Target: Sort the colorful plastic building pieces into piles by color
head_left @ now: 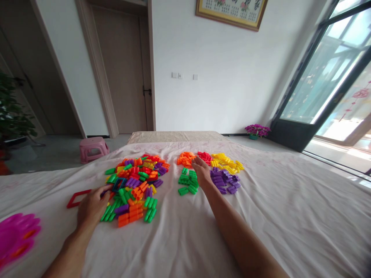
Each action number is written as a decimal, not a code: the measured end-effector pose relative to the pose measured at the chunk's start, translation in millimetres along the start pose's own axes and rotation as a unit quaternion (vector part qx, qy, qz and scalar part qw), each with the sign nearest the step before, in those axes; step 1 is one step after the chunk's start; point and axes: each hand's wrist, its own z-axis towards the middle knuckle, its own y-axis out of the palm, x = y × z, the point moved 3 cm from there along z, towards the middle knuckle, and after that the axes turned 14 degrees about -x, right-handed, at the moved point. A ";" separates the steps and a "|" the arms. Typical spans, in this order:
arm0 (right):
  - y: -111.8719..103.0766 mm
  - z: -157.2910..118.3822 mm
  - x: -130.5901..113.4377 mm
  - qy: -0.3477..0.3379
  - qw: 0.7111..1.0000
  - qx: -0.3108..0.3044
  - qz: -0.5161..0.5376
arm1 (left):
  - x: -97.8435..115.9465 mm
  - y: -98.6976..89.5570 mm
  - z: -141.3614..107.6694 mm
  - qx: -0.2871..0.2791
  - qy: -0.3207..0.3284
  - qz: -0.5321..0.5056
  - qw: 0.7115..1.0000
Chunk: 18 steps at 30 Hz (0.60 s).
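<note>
Blocks (135,193) in mixed colours lie heaped on the cloth (174,239), the left hand (92,204) at the heap's left edge. Risk, in my judgement: a pull from low in the pile could bring loose pieces down, and the hand could knock the red frame (74,199) that it partly covers. Second risk: sideways movement of the right hand (201,170) could mix the colour groups, which lie close together. Dragging the wrinkled cloth could shift everything.

Pose: left forearm enters from lower left, fingers curled by the dark blue frame (119,184); whether they pinch anything cannot be told. Right forearm reaches in from lower right, fingers pointing forward and close together; any grasp is hidden.

Around the right hand: green blocks (188,180) left, purple blocks (225,180) right, orange blocks (185,159) and red blocks (205,157) by the fingertips. Further out: yellow blocks (227,163) beyond the purple; a pink tray (11,235) at far left.
</note>
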 end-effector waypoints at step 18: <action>124.8 -98.1 -10.9 -0.201 0.746 -0.440 -0.458 | 4.3 -2.0 -3.3 0.016 0.003 0.010 1.000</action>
